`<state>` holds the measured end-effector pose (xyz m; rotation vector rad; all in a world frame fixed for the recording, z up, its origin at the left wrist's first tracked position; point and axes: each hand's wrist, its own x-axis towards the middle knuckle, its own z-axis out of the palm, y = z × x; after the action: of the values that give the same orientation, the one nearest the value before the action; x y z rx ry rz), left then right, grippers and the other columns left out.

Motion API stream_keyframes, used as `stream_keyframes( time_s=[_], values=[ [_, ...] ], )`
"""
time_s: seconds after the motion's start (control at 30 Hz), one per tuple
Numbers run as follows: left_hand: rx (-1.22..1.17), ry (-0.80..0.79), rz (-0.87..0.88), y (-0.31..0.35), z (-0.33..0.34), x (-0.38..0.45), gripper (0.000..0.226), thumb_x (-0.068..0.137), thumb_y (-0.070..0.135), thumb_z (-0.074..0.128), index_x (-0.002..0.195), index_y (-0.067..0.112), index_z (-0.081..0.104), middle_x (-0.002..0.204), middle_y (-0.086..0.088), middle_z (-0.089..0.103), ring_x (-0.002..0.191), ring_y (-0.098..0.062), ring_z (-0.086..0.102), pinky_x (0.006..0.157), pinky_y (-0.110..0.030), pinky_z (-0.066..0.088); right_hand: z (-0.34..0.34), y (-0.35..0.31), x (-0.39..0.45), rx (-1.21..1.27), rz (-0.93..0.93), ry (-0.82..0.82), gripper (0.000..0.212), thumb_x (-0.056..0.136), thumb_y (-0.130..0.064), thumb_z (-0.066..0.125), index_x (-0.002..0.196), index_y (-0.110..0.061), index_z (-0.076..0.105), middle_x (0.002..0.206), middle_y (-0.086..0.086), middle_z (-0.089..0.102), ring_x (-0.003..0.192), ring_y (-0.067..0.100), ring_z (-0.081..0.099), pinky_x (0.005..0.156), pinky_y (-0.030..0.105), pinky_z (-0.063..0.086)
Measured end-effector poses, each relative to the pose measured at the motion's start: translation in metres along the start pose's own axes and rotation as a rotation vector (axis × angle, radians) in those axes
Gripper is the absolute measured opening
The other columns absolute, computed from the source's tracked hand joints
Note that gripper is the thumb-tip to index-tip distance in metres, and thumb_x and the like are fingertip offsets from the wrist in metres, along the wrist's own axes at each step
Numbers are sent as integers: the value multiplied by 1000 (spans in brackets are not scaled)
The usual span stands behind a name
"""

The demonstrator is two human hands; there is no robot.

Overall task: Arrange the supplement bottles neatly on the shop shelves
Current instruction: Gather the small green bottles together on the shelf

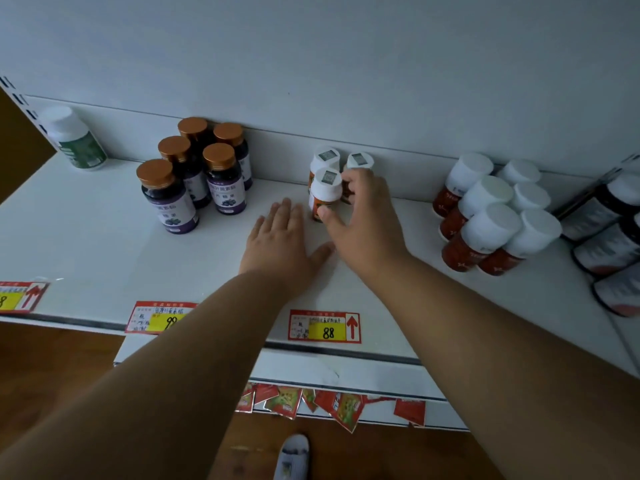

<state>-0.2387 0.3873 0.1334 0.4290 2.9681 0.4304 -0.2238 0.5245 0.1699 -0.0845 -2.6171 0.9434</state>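
Three orange-labelled, white-capped bottles (325, 194) clustered mid-shelf by the back panel; right hand (363, 220) curled loosely about them, thumb touching the front bottle, grip seemingly not closed; left hand (282, 242) flat, fingers spread, on the white shelf (104, 244); purple-labelled bottles (194, 174) to the left.

A white shelf (104, 258) carries a green bottle (78, 140) at far left, five purple bottles (194, 174) with copper caps, three orange bottles (327, 183) mid-shelf, red bottles (485, 216) and dark bottles (609, 237) at right. The left hand (280, 245) lies flat on it. Price tags (325, 326) sit along its front edge.
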Motion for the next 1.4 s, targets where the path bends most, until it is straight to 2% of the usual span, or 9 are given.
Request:
stream_keyframes(
  time_s=[0.17, 0.37, 0.47, 0.63, 0.77, 0.93, 1.2, 1.27, 1.4],
  values=[
    [-306, 155, -30, 19, -8, -62, 71, 95, 58, 37, 154, 22, 19, 159, -3, 24, 145, -23, 24, 117, -41, 22, -35, 0, -44, -15, -8, -43, 50, 90, -31, 68, 133, -17, 46, 132, 4, 50, 119, 19, 52, 95, 34, 48],
    [-265, 229, 208, 83, -9, -126, 62, 95, 52, 41, 148, 22, 31, 148, -1, 42, 135, -21, 38, 111, -39, 31, -108, 11, -117, 68, 51, 9, 39, 96, -35, 60, 129, -19, 49, 127, -1, 54, 107, 9, 54, 91, 31, 51],
    [-266, 268, 314, 130, -3, -149, 61, 94, 47, 51, 147, 22, 34, 139, 1, 52, 128, -20, 46, 107, -39, 36, -153, 25, -156, 116, 97, 41, 42, 94, -34, 62, 130, -23, 44, 112, -5, 60, 96, 9, 60, 82, 32, 53],
    [-416, 264, 360, 238, 32, -212, 71, 91, 40, 59, 151, 24, 23, 132, 6, 56, 125, -15, 46, 106, -38, 37, -250, 79, -239, 74, 164, 75, 60, 94, -34, 61, 145, -28, 29, 92, -11, 61, 84, 2, 58, 72, 21, 46],
    [-365, 153, 450, 320, 77, -266, 70, 90, 38, 59, 150, 24, 26, 135, 3, 53, 126, -18, 44, 106, -41, 37, -314, 140, -322, 9, 246, 106, 61, 95, -36, 60, 145, -32, 26, 99, -8, 60, 85, 5, 59, 74, 28, 51],
    [-218, 35, 542, 372, 126, -291, 52, 90, 38, 60, 139, 25, 47, 141, 2, 49, 130, -21, 44, 107, -40, 38, -342, 197, -382, -6, 344, 91, 49, 94, -33, 61, 138, -24, 43, 134, -1, 46, 116, 16, 54, 96, 43, 51],
    [-299, -245, 541, 460, 230, -261, 62, 92, 34, 59, 148, 26, 34, 148, 1, 42, 134, -19, 39, 111, -39, 33, -361, 327, -429, -139, 572, 31, 41, 92, -32, 64, 130, -25, 52, 128, -2, 47, 111, 13, 54, 85, 24, 43],
    [-296, -268, 522, 476, 255, -251, 63, 93, 35, 57, 150, 27, 31, 150, 2, 40, 135, -19, 39, 112, -39, 33, -362, 362, -425, -106, 610, 28, 43, 92, -32, 65, 132, -27, 50, 124, -5, 46, 108, 8, 51, 89, 24, 44],
    [-304, -236, 453, 494, 307, -222, 64, 94, 34, 57, 150, 26, 28, 153, 3, 37, 137, -18, 37, 112, -38, 33, -332, 435, -406, -33, 623, 85, 57, 89, -32, 72, 138, -25, 45, 130, 2, 51, 111, 9, 52, 86, 11, 37]
  ],
)
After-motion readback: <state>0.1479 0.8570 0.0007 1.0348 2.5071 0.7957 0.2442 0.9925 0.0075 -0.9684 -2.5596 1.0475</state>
